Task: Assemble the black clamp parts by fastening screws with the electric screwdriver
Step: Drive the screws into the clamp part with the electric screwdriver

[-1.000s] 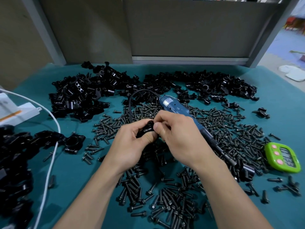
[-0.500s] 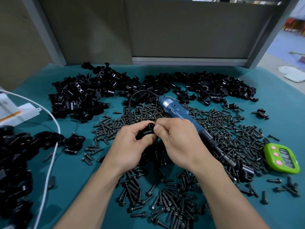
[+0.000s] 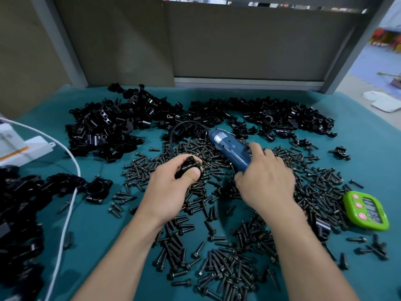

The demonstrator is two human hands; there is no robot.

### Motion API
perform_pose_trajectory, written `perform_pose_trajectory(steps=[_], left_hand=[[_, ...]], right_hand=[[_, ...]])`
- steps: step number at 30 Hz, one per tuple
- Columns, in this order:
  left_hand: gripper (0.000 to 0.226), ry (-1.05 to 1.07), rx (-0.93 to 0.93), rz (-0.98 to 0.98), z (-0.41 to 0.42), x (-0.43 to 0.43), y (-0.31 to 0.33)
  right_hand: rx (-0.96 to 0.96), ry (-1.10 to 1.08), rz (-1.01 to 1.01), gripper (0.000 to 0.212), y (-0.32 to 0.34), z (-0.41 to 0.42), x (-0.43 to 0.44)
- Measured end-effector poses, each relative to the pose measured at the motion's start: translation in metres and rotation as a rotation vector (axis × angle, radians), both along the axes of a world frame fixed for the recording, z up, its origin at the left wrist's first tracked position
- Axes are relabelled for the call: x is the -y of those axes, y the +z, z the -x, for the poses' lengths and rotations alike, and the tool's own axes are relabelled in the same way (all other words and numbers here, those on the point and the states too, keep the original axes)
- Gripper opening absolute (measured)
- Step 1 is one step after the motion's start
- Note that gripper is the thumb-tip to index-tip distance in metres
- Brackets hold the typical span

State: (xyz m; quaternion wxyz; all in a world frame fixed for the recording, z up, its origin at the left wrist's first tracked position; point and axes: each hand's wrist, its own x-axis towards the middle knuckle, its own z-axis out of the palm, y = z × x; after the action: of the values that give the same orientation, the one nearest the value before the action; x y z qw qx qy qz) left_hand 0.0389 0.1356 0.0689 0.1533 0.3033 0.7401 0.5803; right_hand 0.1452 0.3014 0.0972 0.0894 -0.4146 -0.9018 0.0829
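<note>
My left hand [image 3: 171, 190] grips a black clamp part [image 3: 188, 167] above the screw pile, thumb pressed on its front. My right hand [image 3: 265, 181] closes its fingers round the lower body of the blue electric screwdriver [image 3: 230, 148], which lies slanted over the screws with its black cord [image 3: 173, 135] looping off to the left. Its bit end is hidden under my hand. Loose black screws [image 3: 217, 257] cover the teal table [image 3: 97, 231] around both hands.
Heaps of black clamp parts lie at the back left [image 3: 108, 129] and back right [image 3: 282, 118]. More black pieces [image 3: 19, 213] fill the left edge, with one clamp [image 3: 97, 187] beside a white cable [image 3: 69, 205]. A green timer [image 3: 366, 210] sits at the right.
My right hand left the clamp part and moved right onto the screwdriver. My left hand still holds the clamp part, now alone.
</note>
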Motion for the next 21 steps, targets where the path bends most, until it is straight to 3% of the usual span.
perform_pose_trajectory(steps=[5,10,13,15,18,21], left_hand=[[0.024,0.029,0.062,-0.119,0.003,0.005,0.001],[0.028,0.232,0.159,-0.297,0.023,0.016,0.003],[0.024,0.369,0.232,-0.439,0.033,0.020,0.006],[0.023,0.457,0.248,-0.466,0.037,0.021,0.006],[0.022,0.472,0.262,-0.418,0.037,0.019,0.003],[0.022,0.384,0.174,-0.269,0.030,0.015,-0.001]], right_hand=[[-0.058,-0.075,0.021,0.062,-0.011,0.019,-0.007],[-0.181,-0.099,0.035,0.059,-0.008,0.008,-0.014],[-0.469,-0.083,0.119,0.054,0.006,-0.009,-0.021],[-0.744,-0.053,0.283,0.050,0.018,-0.015,-0.020],[-1.104,-0.004,0.640,0.048,0.030,-0.017,-0.022],[-1.306,0.086,0.935,0.052,0.032,-0.017,-0.023]])
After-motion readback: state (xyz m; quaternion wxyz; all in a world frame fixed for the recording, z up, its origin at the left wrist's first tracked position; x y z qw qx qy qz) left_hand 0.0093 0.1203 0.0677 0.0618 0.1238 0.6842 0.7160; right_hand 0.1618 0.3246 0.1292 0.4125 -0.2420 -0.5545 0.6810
